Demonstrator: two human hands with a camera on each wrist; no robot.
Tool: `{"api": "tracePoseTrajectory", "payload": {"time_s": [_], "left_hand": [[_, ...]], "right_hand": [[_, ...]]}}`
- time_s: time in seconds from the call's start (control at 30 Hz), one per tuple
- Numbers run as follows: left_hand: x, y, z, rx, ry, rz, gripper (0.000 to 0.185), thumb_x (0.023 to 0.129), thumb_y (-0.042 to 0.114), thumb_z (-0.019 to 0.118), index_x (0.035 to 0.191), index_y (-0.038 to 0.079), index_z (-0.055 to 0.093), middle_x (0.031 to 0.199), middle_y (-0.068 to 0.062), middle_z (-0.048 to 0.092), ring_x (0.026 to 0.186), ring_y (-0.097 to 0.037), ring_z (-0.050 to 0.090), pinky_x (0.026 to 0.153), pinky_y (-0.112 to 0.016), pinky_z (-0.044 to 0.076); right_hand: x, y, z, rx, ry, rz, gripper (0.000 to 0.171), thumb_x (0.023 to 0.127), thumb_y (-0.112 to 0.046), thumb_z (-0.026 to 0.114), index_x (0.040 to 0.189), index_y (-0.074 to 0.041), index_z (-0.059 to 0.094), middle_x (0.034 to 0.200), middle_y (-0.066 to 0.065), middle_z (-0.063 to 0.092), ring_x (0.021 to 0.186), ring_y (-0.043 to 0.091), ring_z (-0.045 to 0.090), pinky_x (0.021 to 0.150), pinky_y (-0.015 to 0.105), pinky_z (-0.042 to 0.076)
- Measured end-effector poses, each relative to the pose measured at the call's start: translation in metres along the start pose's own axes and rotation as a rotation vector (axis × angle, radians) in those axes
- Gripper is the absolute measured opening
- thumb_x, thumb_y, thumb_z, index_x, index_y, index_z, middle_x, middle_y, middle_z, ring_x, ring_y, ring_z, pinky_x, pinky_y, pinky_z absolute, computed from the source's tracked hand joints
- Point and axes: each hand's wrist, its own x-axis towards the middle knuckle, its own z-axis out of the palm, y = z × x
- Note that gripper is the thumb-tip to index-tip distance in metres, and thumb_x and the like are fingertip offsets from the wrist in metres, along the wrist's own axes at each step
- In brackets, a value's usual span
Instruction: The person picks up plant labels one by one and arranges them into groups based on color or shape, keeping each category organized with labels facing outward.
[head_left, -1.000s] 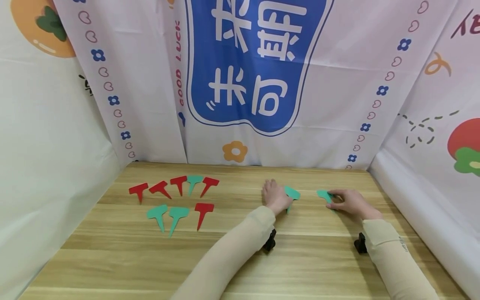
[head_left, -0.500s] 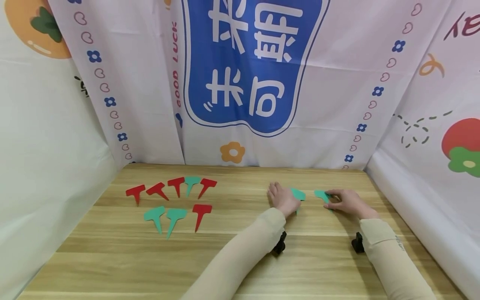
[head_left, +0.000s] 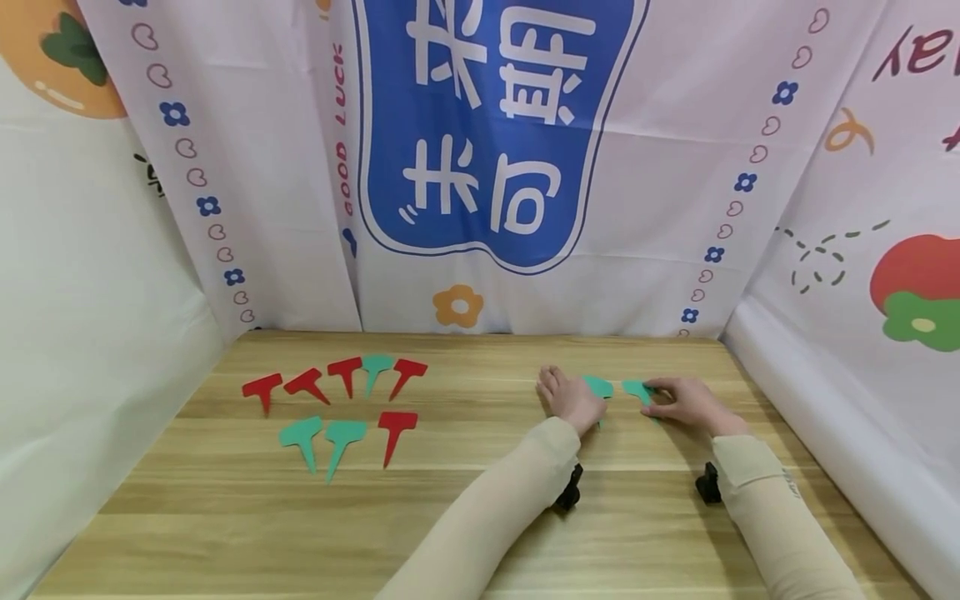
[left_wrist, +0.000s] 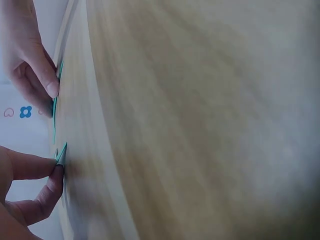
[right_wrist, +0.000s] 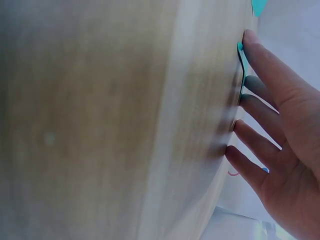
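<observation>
My left hand (head_left: 573,402) pinches a green T-shaped plant label (head_left: 599,386) between thumb and finger, low over the wooden table. The left wrist view shows this label (left_wrist: 61,154) edge-on at the fingertips. Just to its right, a second green T-shaped plant label (head_left: 635,388) lies flat, a small gap apart. My right hand (head_left: 688,405) holds that one, thumb at one edge and fingers at the other, as the right wrist view shows with the label (right_wrist: 242,67) edge-on. The hands hide part of both labels' stems.
On the table's left side lie red T-shaped labels (head_left: 397,423) and green T-shaped labels (head_left: 345,433), several in all, in two loose rows. A printed cloth (head_left: 300,250) hangs behind the table's back edge. White cloth walls (head_left: 90,333) stand at both sides.
My left hand has moved right with its green label, narrowing the gap to the other one. The right hand keeps its place on its label. The head view has shifted slightly.
</observation>
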Motion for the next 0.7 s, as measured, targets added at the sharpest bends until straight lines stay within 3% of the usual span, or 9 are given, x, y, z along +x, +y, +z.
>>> {"api": "tracePoseTrajectory", "payload": {"time_s": [0.1, 0.33, 0.7], "left_hand": [[-0.0012, 0.0024, 0.0019, -0.007, 0.003, -0.007, 0.037, 0.081, 0.035, 0.067, 0.105, 0.007, 0.070, 0.155, -0.019, 0.022, 0.146, -0.036, 0.009, 0.117, -0.052, 0.012], [-0.0014, 0.0052, 0.0057, -0.039, -0.006, -0.012, 0.036, 0.082, 0.032, 0.066, 0.108, 0.007, 0.070, 0.156, -0.019, 0.020, 0.146, -0.036, 0.007, 0.117, -0.052, 0.009], [-0.0001, 0.0057, 0.0074, -0.037, 0.039, 0.008, 0.031, 0.082, 0.034, 0.066, 0.092, 0.006, 0.073, 0.155, -0.020, 0.021, 0.146, -0.036, 0.006, 0.117, -0.052, 0.008]], "right_hand": [[-0.0007, 0.0004, 0.0002, -0.004, 0.003, 0.000, 0.059, 0.080, -0.037, 0.074, 0.124, 0.000, 0.060, 0.122, 0.027, 0.060, 0.115, 0.048, 0.052, 0.096, 0.059, 0.040], [-0.0012, 0.0033, 0.0019, -0.007, 0.012, -0.001, 0.058, 0.080, -0.036, 0.074, 0.123, 0.000, 0.061, 0.122, 0.027, 0.060, 0.114, 0.047, 0.053, 0.096, 0.059, 0.041], [0.0008, 0.0038, 0.0033, -0.006, 0.019, -0.009, 0.058, 0.079, -0.038, 0.074, 0.123, -0.001, 0.061, 0.122, 0.027, 0.060, 0.115, 0.047, 0.053, 0.096, 0.059, 0.041]]}}
